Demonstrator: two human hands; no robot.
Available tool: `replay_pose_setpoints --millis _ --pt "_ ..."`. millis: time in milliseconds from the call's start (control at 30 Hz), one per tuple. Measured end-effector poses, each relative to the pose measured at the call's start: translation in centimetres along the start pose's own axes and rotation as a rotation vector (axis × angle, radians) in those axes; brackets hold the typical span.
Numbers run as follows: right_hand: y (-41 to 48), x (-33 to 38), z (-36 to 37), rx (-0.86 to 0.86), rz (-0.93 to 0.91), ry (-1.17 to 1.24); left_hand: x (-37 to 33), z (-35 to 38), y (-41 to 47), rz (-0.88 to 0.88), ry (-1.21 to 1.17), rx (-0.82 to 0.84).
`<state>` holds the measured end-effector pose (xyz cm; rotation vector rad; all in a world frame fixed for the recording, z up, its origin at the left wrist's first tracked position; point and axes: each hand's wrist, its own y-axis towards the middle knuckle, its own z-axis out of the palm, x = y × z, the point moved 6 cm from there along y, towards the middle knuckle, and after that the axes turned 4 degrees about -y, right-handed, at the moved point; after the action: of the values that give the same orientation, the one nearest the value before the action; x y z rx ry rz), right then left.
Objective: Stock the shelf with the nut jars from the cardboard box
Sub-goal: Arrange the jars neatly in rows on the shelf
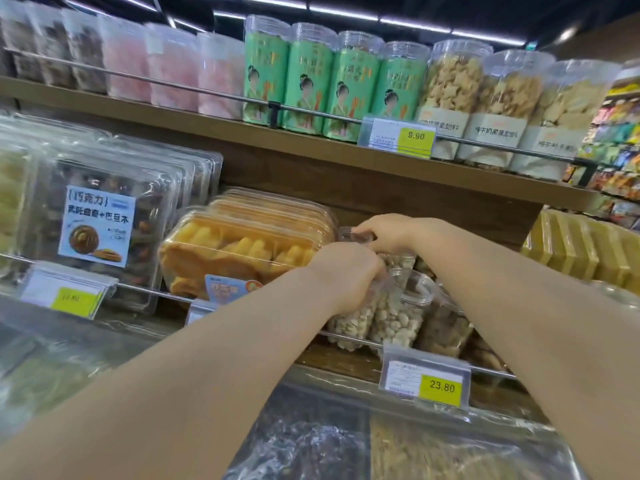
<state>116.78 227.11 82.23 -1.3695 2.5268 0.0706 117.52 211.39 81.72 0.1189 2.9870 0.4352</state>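
Both my arms reach to the middle shelf (346, 362). My left hand (346, 277) is closed over the top of a clear jar of pale nuts (349, 323) at the shelf's front rail. My right hand (384, 232) grips the clear lid of another nut jar (398, 259) standing behind it, deeper on the shelf. A third jar of pale nuts (398, 315) stands just right of my left hand, untouched. A darker-filled jar (445, 329) sits to its right. The cardboard box is not in view.
A clear box of yellow snacks (239, 247) sits close to the left of the jars. A price tag reading 23.80 (426, 379) hangs on the front rail. The upper shelf (311, 147) overhangs with green tins and biscuit jars. Clear-lidded bins lie below.
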Motion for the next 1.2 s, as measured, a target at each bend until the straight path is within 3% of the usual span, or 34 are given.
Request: replay_pose_setpoints --millis 133,367,700,833,933,1200 --pt "-0.1 0.5 -1.0 -0.118 0.081 -0.106 0.0 0.0 -0.2 -0.006 0.038 -0.039" --pt "-0.5 0.5 -0.9 -0.121 0.040 -0.209 -0.3 0.0 -0.2 -0.017 0.065 0.006" --pt "-0.7 -0.5 -0.2 -0.121 0.071 -0.048 -0.1 0.2 -0.4 -0.022 -0.004 -0.009" --pt "-1.9 -2.6 -1.9 -0.183 0.190 -0.014 0.0 0.1 -0.4 -0.032 -0.017 -0.018" --pt "-2.7 -3.6 -0.9 -0.075 0.267 -0.076 0.1 0.1 -0.4 -0.035 -0.012 -0.025" --pt "-3.6 -4.6 0.7 -0.016 0.130 0.130 0.1 0.1 -0.2 -0.051 -0.036 0.001"
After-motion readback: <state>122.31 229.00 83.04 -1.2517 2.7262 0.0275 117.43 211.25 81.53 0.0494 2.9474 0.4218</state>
